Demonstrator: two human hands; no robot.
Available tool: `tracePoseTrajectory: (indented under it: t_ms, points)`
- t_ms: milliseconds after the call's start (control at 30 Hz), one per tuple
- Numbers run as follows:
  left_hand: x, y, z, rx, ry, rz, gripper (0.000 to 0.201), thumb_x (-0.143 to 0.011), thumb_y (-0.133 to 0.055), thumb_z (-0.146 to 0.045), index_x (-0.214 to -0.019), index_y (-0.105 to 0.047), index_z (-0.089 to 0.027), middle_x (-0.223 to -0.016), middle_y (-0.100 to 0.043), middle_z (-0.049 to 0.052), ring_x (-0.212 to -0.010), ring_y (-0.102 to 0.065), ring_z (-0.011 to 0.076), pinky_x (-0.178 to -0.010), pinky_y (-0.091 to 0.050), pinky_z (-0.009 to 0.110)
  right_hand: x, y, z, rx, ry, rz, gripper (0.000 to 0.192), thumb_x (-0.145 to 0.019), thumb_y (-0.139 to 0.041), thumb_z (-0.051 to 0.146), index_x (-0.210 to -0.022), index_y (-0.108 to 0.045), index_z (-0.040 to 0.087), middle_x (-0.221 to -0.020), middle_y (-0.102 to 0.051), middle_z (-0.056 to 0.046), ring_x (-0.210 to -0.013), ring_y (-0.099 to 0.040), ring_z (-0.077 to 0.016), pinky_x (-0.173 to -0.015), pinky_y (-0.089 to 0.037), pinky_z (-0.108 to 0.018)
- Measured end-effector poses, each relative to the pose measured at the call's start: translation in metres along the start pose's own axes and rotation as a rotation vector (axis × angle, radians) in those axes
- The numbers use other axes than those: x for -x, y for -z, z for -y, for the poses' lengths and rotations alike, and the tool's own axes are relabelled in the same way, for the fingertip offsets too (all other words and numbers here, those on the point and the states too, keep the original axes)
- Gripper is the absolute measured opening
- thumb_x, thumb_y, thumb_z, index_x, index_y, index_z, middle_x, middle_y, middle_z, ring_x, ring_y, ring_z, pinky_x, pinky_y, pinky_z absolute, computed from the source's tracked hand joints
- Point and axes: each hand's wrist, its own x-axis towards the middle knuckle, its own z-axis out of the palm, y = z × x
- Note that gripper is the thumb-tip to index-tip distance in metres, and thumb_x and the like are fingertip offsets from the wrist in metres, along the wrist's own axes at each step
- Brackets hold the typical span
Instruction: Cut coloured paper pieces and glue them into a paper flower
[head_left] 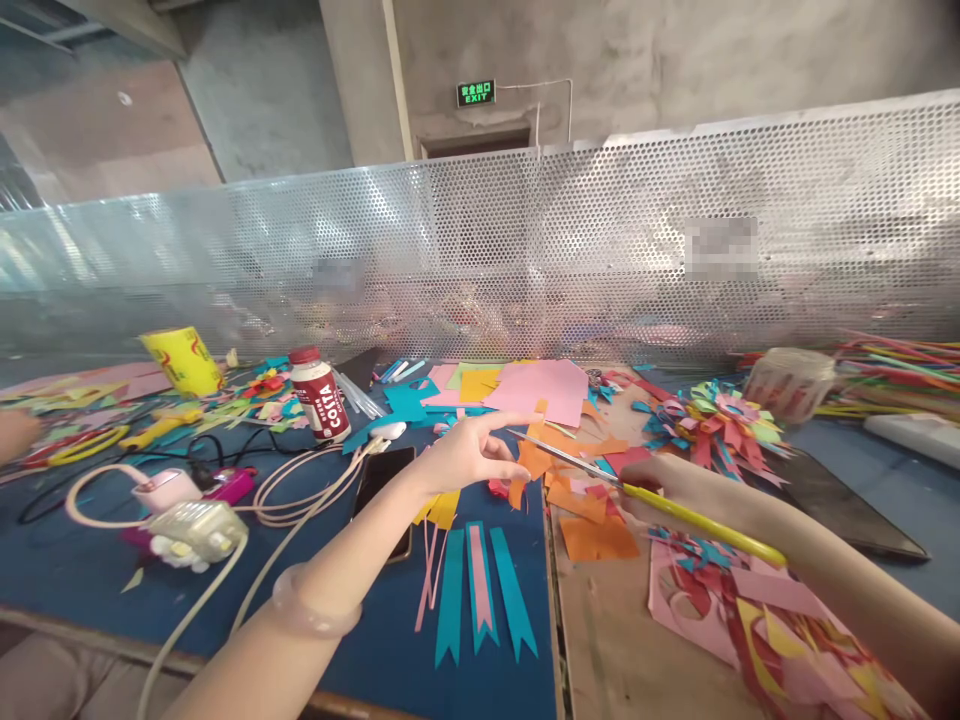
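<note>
My right hand (660, 490) grips a pair of scissors (697, 520) with a long yellow handle. Their metal blades point left, toward my other hand, over scraps of orange paper (600, 540). Near the blade tips my left hand (476, 455) is held with thumb and fingers apart, and I see nothing clearly gripped in it. Beneath it lie a yellow paper piece (444, 508) and a dark phone (386, 480), partly hidden by my forearm. Closer to me lie blue notched paper strips (451, 600), the middle one with a pink strip (480, 590) on top.
Pink paper sheets (544, 385) lie behind my hands. A red bottle (319, 395), a yellow roll (184, 362), cables and a plug block (199, 535) are to the left. Right are a paper-strip pompom (720, 420), a plastic jar (790, 385) and a dark tablet (847, 500). Another person's hand (16, 435) shows far left.
</note>
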Motion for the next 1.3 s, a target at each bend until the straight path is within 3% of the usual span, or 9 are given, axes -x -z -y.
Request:
tracePoseTrajectory:
  t_ms: [133, 300, 400, 500, 567, 733, 900, 1167, 1300]
  points:
    - [-0.002, 0.008, 0.002, 0.01, -0.043, -0.118, 0.065, -0.069, -0.067, -0.024, -0.129, -0.043, -0.024, -0.067, -0.062, -0.001, -0.06, -0.053, 0.0103, -0.064, -0.044, 0.027, 0.003, 0.005, 0.0, -0.002, 0.02, -0.035, 0.017, -0.073, -0.046, 0.026, -0.059, -0.041, 0.017, -0.056, -0.039, 0.004, -0.052, -0.035, -0.0084, -0.046, -0.024, -0.02]
    - [-0.006, 0.013, 0.002, 0.004, -0.104, -0.333, 0.046, -0.071, -0.063, -0.025, -0.116, -0.055, -0.023, -0.108, -0.059, 0.006, -0.065, -0.053, 0.0082, -0.067, -0.046, 0.027, 0.006, 0.012, 0.002, -0.095, -0.019, -0.096, 0.022, -0.077, -0.046, 0.035, -0.065, -0.048, 0.017, -0.062, -0.047, 0.002, -0.058, -0.044, -0.0119, -0.051, -0.031, -0.022]
    - [-0.007, 0.002, 0.0, 0.012, -0.127, -0.298, 0.047, -0.071, -0.062, -0.021, -0.117, -0.054, -0.025, -0.113, -0.057, 0.005, -0.063, -0.052, 0.0061, -0.066, -0.047, 0.025, 0.003, 0.008, 0.013, -0.31, -0.063, -0.282, 0.024, -0.076, -0.049, 0.041, -0.074, -0.051, 0.017, -0.069, -0.052, 0.0, -0.061, -0.05, -0.0136, -0.057, -0.038, -0.024]
    - [-0.008, -0.019, -0.001, 0.065, -0.139, -0.195, 0.062, -0.072, -0.061, -0.02, -0.128, -0.04, -0.03, -0.112, -0.058, 0.005, -0.059, -0.052, 0.0057, -0.058, -0.046, 0.022, -0.002, -0.002, 0.031, -0.529, -0.052, -0.497, 0.026, -0.073, -0.055, 0.043, -0.082, -0.052, 0.018, -0.079, -0.057, -0.002, -0.072, -0.054, -0.0164, -0.065, -0.041, -0.026]
    - [-0.008, -0.033, 0.001, 0.102, -0.136, -0.141, 0.07, -0.072, -0.061, -0.02, -0.134, -0.03, -0.031, -0.107, -0.06, 0.006, -0.06, -0.053, 0.0074, -0.055, -0.045, 0.022, -0.005, -0.009, 0.042, -0.64, -0.036, -0.547, 0.027, -0.072, -0.057, 0.042, -0.084, -0.051, 0.019, -0.083, -0.058, -0.004, -0.078, -0.056, -0.0177, -0.068, -0.043, -0.027]
    - [-0.009, -0.051, 0.007, 0.041, -0.119, -0.124, 0.062, -0.076, -0.057, -0.019, -0.133, -0.032, -0.026, -0.106, -0.06, 0.008, -0.073, -0.059, 0.0128, -0.065, -0.049, 0.027, -0.008, -0.028, 0.054, -0.822, 0.085, -0.506, 0.024, -0.07, -0.061, 0.035, -0.084, -0.049, 0.019, -0.08, -0.057, -0.001, -0.07, -0.055, -0.0141, -0.066, -0.044, -0.026]
    - [-0.009, -0.051, 0.008, -0.06, -0.19, -0.195, 0.045, -0.079, -0.053, -0.017, -0.123, -0.046, -0.024, -0.107, -0.061, 0.007, -0.082, -0.059, 0.014, -0.076, -0.049, 0.03, -0.009, -0.038, 0.054, -0.841, -0.124, -0.616, 0.029, -0.066, -0.066, 0.033, -0.082, -0.049, 0.018, -0.07, -0.052, 0.003, -0.062, -0.049, -0.0116, -0.054, -0.039, -0.022]
    - [-0.01, -0.056, 0.01, -0.036, -0.2, -0.218, 0.042, -0.078, -0.053, -0.014, -0.119, -0.049, -0.023, -0.108, -0.062, 0.007, -0.098, -0.058, 0.0175, -0.083, -0.049, 0.033, -0.01, -0.039, 0.056, -1.062, -0.058, -0.513, 0.035, -0.059, -0.071, 0.034, -0.083, -0.054, 0.017, -0.083, -0.062, -0.001, -0.078, -0.058, -0.0169, -0.07, -0.043, -0.026]
    - [-0.009, -0.057, 0.007, -0.015, -0.179, -0.194, 0.04, -0.078, -0.053, -0.014, -0.117, -0.051, -0.023, -0.111, -0.06, 0.008, -0.097, -0.058, 0.0174, -0.083, -0.049, 0.032, -0.011, -0.042, 0.058, -1.092, 0.004, -0.455, 0.032, -0.059, -0.07, 0.031, -0.084, -0.055, 0.018, -0.079, -0.061, 0.0, -0.071, -0.056, -0.0148, -0.069, -0.043, -0.026]
